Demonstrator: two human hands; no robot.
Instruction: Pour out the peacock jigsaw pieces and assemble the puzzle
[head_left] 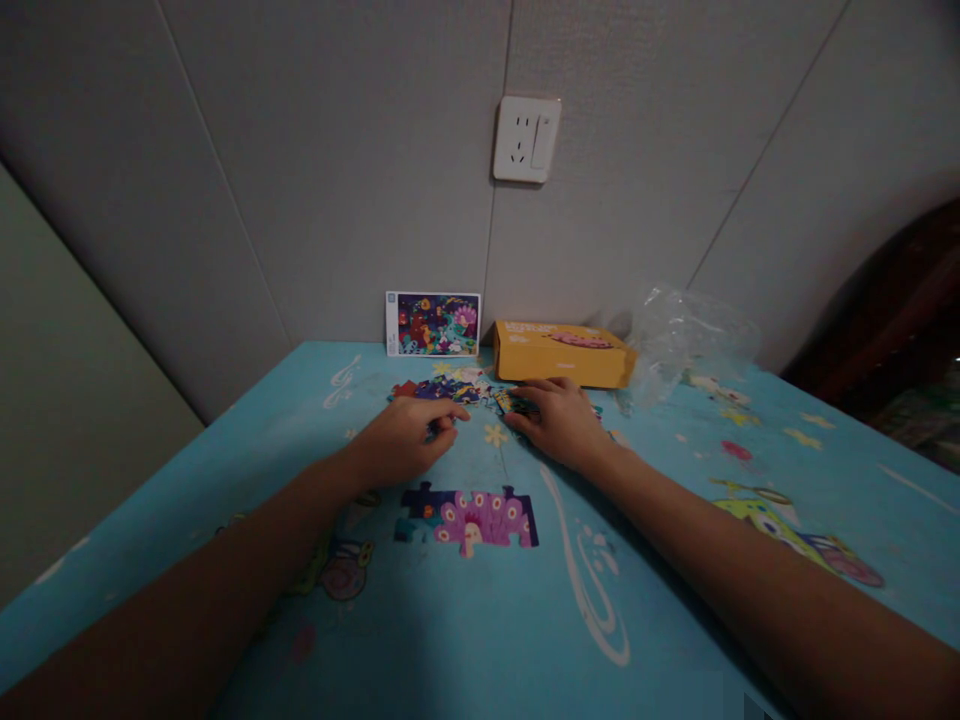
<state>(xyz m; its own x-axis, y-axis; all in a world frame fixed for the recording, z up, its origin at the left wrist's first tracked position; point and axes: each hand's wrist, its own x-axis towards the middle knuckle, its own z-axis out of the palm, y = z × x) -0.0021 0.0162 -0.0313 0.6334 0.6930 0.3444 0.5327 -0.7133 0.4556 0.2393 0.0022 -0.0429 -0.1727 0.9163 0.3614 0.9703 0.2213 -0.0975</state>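
Joined jigsaw pieces with a pink, many-eyed creature [487, 518] lie flat on the blue tablecloth, nearest to me. Beyond them, a heap of loose jigsaw pieces [450, 390] spreads toward the wall. My left hand [405, 437] hovers at the near side of this heap; its index finger points right, the other fingers are curled, and nothing shows in it. Over the right part of the heap lies my right hand [559, 418], palm down with fingers apart, its fingertips at the loose pieces. The pieces beneath that palm are partly hidden.
A picture card [439, 325] of the puzzle scene leans on the wall. To its right stands a yellow box [562, 357], then a crumpled clear plastic bag [679, 335]. A white socket [527, 140] is on the wall. The patterned blue tablecloth [480, 640] covers the table.
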